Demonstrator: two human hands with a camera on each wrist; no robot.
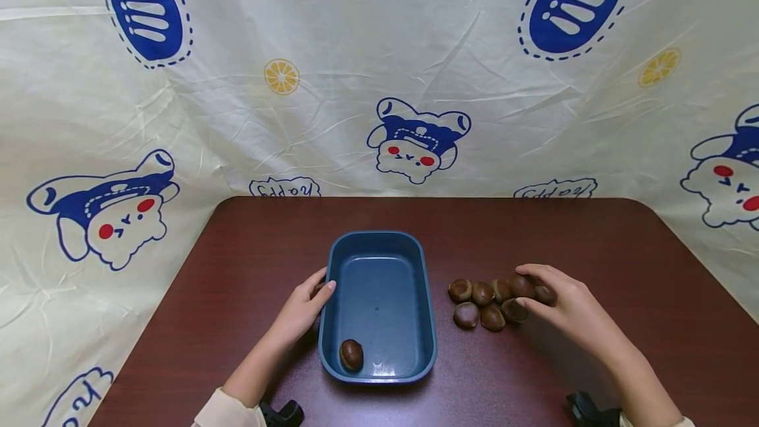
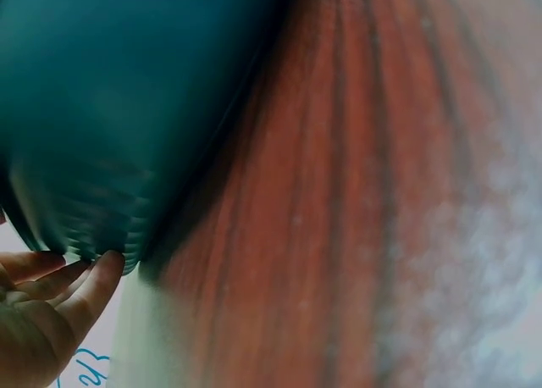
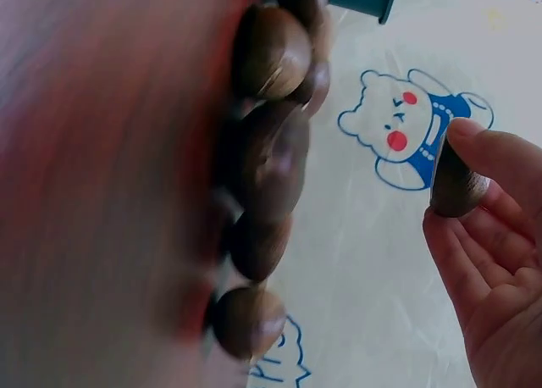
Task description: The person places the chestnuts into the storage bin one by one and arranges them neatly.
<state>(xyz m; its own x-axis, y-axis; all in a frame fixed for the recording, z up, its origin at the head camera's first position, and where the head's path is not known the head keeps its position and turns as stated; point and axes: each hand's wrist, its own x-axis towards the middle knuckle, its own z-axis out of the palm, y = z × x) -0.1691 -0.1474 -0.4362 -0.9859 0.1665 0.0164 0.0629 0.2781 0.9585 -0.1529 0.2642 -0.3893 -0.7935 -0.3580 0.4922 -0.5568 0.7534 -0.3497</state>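
My left hand (image 1: 304,307) holds the left side of a blue rectangular tray (image 1: 431,321), its thumb over the rim and its fingers along the outer wall. One chestnut (image 1: 352,355) lies in the tray's near left corner. To the tray's right, my right hand (image 1: 572,308) pinches a brown chestnut (image 3: 457,183) between thumb and fingertips, raised off the table in the right wrist view. Several other chestnuts (image 1: 466,315) lie grouped in two rough rows beneath and left of that hand. In the left wrist view, the fingers (image 2: 102,291) meet the tray wall.
A dark red-brown wooden table (image 1: 267,229) with rounded far corners carries everything. Behind it and at its sides hangs a pale printed cloth (image 1: 332,130) with blue bear figures. Black wrist devices (image 1: 283,414) show at the bottom edge by both sleeves.
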